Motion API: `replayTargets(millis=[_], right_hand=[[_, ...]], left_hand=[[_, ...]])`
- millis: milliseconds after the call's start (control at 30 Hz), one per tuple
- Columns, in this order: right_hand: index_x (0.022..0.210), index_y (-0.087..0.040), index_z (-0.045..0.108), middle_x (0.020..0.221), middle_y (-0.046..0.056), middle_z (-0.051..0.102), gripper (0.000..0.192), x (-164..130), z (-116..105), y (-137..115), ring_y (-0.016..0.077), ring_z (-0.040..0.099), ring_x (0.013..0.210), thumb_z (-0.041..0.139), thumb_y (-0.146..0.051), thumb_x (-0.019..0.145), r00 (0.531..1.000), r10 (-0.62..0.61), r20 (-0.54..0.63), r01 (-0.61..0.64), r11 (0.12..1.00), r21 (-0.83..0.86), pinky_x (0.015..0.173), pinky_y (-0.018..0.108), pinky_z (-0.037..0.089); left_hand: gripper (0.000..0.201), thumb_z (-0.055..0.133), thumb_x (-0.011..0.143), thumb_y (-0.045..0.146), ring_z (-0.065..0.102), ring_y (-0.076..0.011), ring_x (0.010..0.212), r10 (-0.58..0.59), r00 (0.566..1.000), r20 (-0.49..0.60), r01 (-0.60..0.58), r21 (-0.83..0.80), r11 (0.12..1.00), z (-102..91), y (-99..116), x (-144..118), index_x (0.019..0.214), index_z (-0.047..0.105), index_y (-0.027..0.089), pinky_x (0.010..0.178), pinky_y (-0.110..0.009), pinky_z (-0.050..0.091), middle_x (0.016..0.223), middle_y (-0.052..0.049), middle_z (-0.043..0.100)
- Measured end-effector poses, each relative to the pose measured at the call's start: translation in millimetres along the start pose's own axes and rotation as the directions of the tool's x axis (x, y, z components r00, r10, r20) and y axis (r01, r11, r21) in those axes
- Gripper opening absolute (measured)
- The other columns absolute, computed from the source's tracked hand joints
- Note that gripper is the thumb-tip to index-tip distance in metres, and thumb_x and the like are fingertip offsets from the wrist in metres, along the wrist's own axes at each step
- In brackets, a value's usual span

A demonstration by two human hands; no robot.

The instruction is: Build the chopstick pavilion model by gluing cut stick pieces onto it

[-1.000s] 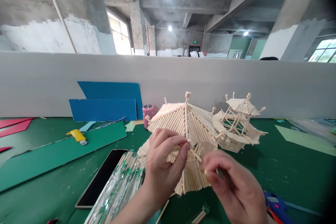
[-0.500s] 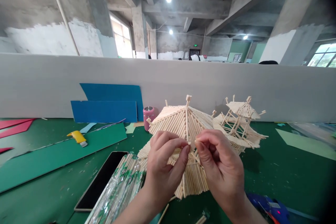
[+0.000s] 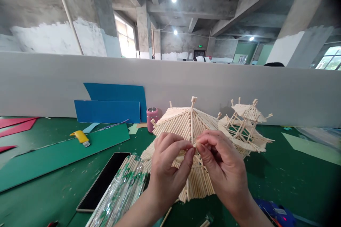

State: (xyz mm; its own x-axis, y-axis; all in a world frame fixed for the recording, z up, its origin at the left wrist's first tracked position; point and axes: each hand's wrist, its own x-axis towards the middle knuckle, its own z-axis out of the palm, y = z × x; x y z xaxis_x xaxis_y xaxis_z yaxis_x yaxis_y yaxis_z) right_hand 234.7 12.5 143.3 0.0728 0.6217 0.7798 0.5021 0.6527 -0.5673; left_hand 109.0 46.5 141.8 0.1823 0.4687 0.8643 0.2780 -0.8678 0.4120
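Note:
My left hand [image 3: 170, 166] and my right hand [image 3: 223, 165] meet fingertip to fingertip in front of a pavilion model [image 3: 186, 122] built from pale wooden sticks. Both pinch at a small pale piece [image 3: 194, 145] that looks like a short bit of stick; most of it is hidden by the fingers. The model's sloped, ridged roof rises behind my hands, and its lower stick tier [image 3: 198, 184] shows between my wrists. A smaller stick pavilion [image 3: 246, 124] stands behind on the right.
Plastic-wrapped sticks [image 3: 119, 191] lie beside a black phone [image 3: 102, 181]. A yellow utility knife [image 3: 80, 137] rests on green board [image 3: 61, 152]. A pink flask [image 3: 152, 118] stands near blue boards [image 3: 108, 111]. A blue glue gun [image 3: 275, 212] lies at lower right. A white partition [image 3: 186, 78] closes the back.
My right fingertips have moved left and now touch those of my left hand at the small piece; before, a narrow gap separated them. The view has shifted slightly.

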Motion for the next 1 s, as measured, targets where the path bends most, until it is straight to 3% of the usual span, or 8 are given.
replayTargets(millis=[600,1000], right_hand=[[0.094,-0.02,0.057,0.095,0.003,0.054,0.017,-5.5,-1.7,0.9,0.0131,0.053,0.091,0.05,-0.011,0.082,1.0,0.014,0.007,-0.014,0.998,-0.065,0.076,0.023,0.045],[0.092,-0.021,0.057,0.092,0.003,0.056,0.015,-5.8,-0.1,2.6,0.0152,0.055,0.089,0.049,-0.012,0.083,0.999,0.033,0.014,-0.032,0.999,-0.034,0.073,0.028,0.047]], left_hand=[[0.011,0.056,0.073,0.007,0.05,-0.015,0.066,0.003,1.0,0.007,-0.003,0.003,1.0,0.2,-0.8,-0.9,0.076,0.058,0.017,0.059,-0.032,0.04,0.069,-0.002,0.055],[0.011,0.055,0.074,0.007,0.05,-0.0148,0.066,0.012,1.0,0.004,-0.012,0.012,1.0,0.9,-1.7,-1.1,0.077,0.058,0.017,0.059,-0.032,0.041,0.069,-0.002,0.056]])
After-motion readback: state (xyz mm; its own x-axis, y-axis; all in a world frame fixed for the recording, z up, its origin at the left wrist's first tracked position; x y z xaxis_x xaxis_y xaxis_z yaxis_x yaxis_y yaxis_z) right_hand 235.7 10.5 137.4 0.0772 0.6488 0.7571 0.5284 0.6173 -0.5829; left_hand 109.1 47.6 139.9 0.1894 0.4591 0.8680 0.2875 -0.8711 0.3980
